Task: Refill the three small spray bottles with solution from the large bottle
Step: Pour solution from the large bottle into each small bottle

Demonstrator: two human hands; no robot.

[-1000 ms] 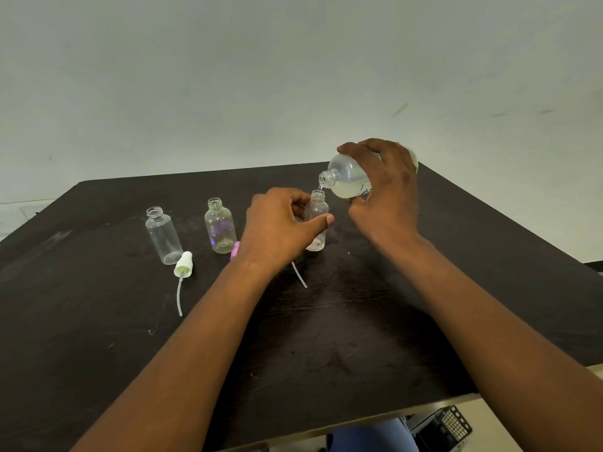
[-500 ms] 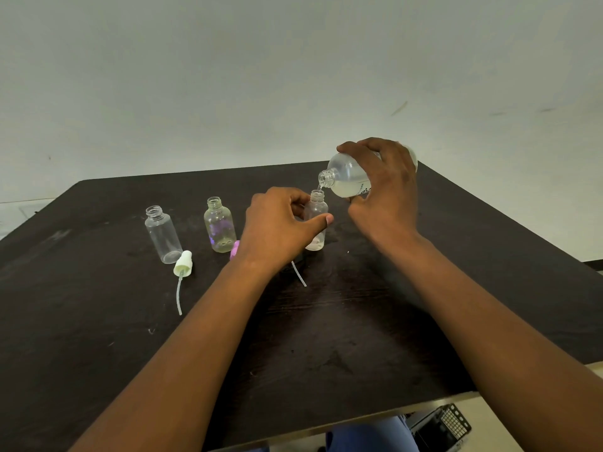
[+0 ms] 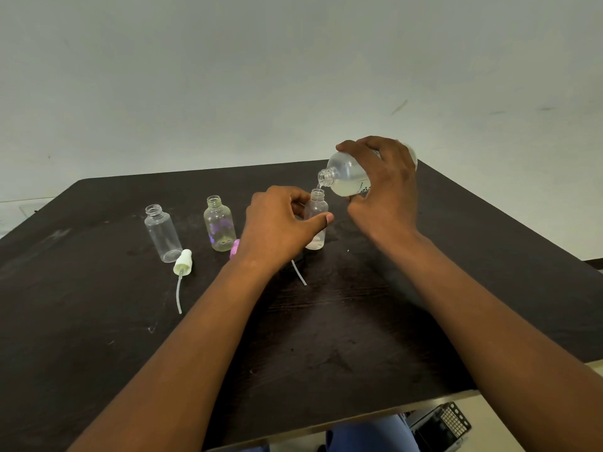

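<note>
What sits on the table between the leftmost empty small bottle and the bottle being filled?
In the head view: the yellowish small bottle, a pink spray cap beside it, and the left hand.

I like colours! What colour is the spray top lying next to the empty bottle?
Pale yellowish-white spray top, in the head view.

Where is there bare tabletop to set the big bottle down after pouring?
Bare patches on the dark wooden table: the near middle between both forearms, and the right side beyond the right hand gripping the large clear plastic bottle. Crowded: around the left hand, with the small clear bottle, yellowish bottle, empty clear bottle and cream spray cap.
</note>
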